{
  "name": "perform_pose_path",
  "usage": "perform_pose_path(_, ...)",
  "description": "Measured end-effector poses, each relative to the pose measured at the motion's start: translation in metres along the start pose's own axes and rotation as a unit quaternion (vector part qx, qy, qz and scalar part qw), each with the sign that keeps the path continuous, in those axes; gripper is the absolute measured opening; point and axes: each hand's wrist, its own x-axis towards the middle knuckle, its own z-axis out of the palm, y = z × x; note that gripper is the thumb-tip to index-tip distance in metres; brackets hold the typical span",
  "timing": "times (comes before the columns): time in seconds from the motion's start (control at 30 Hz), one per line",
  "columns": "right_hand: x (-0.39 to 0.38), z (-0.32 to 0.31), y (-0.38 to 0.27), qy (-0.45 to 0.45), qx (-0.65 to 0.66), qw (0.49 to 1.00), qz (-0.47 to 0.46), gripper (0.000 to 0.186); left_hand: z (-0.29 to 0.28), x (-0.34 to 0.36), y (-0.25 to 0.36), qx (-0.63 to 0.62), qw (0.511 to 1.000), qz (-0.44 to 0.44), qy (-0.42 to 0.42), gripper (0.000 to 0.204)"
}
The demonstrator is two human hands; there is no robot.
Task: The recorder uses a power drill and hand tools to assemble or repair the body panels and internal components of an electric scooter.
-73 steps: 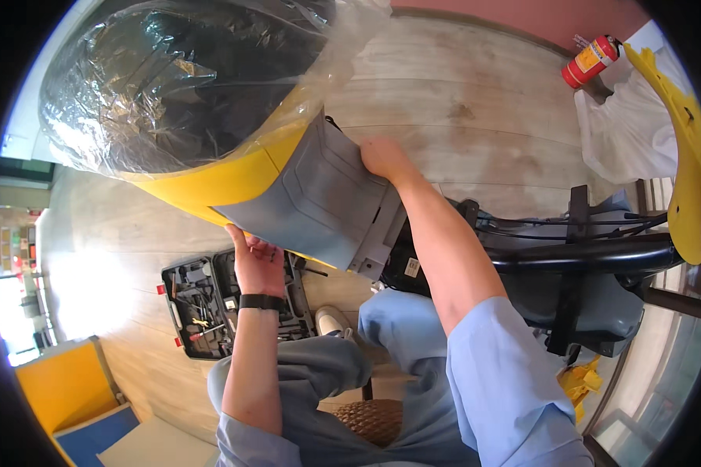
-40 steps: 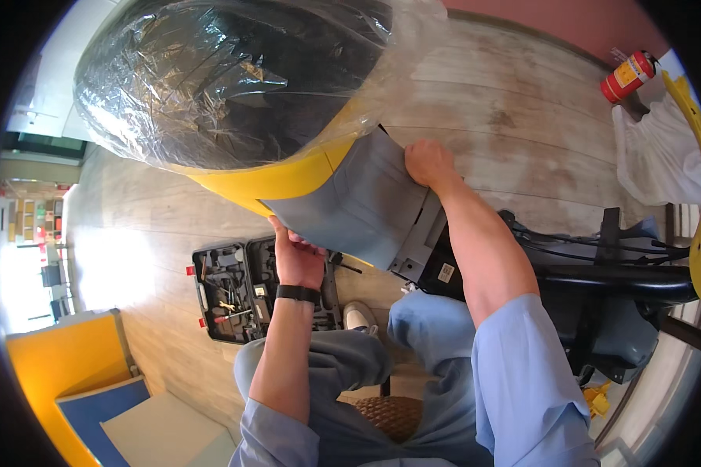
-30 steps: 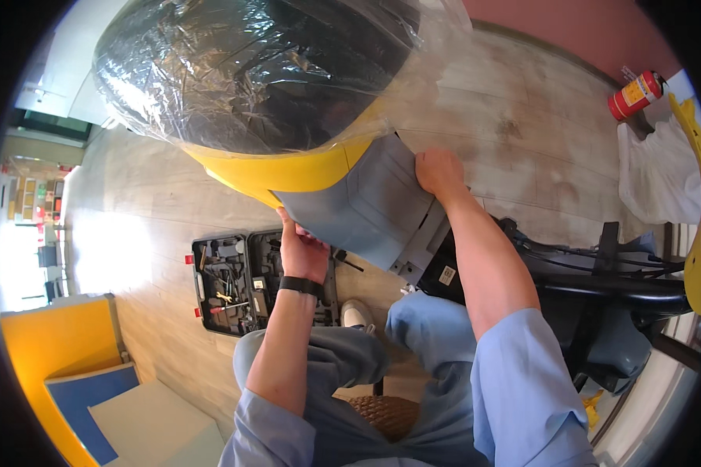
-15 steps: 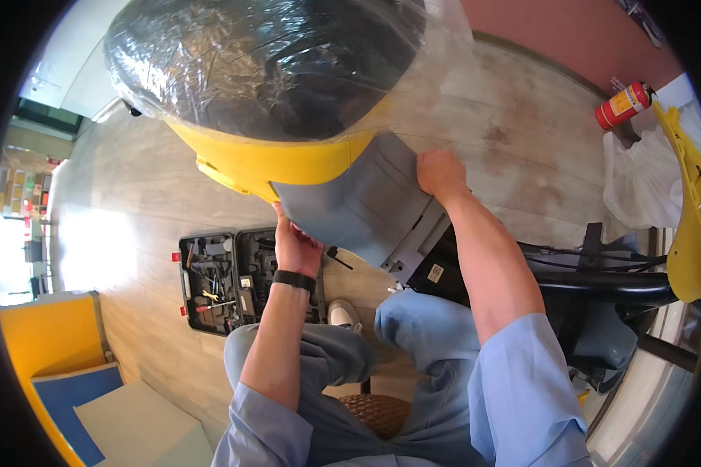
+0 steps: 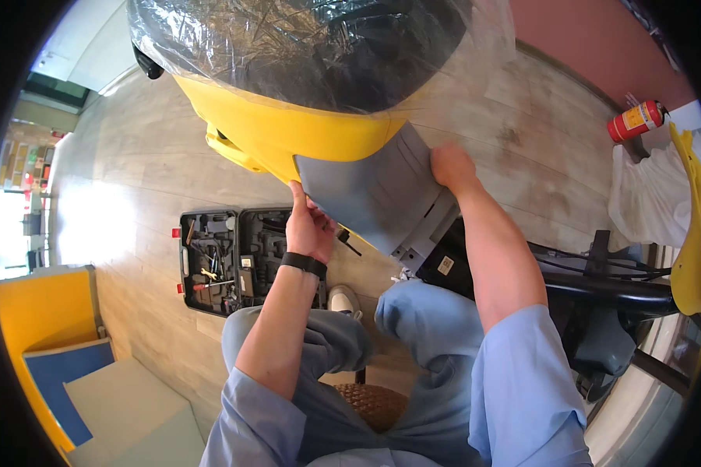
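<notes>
Since a couple of seconds ago the yellow body (image 5: 288, 136) under its clear plastic wrap (image 5: 311, 47) has swung up toward the top centre of the frame, and I judge the panel is still being worked free. At lower left lies the open black tool case (image 5: 230, 261) on the floor. My left hand (image 5: 310, 226) pinches the grey panel (image 5: 374, 191) at its left edge; my right hand (image 5: 452, 166) lies over its right edge, grip hidden. Upper right: a red extinguisher (image 5: 637, 121) with a yellow label
</notes>
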Motion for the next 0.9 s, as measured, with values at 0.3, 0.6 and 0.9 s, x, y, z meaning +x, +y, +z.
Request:
perform_pose_path(0.3,-0.016,-0.015,-0.005,0.076,0.014,0.997,0.019,0.026,-0.003,0.001,0.001,-0.001,0.999,-0.037,0.015,0.050)
perform_pose_path(0.6,-0.105,-0.091,-0.080,-0.189,-0.092,0.975,-0.069,0.060,-0.016,0.013,0.000,0.003,0.999,-0.019,0.030,0.048)
perform_pose_path(0.9,-0.154,0.007,-0.182,0.094,0.024,0.983,0.153,0.121,-0.016,0.026,-0.013,0.056,0.997,0.033,0.049,0.052)
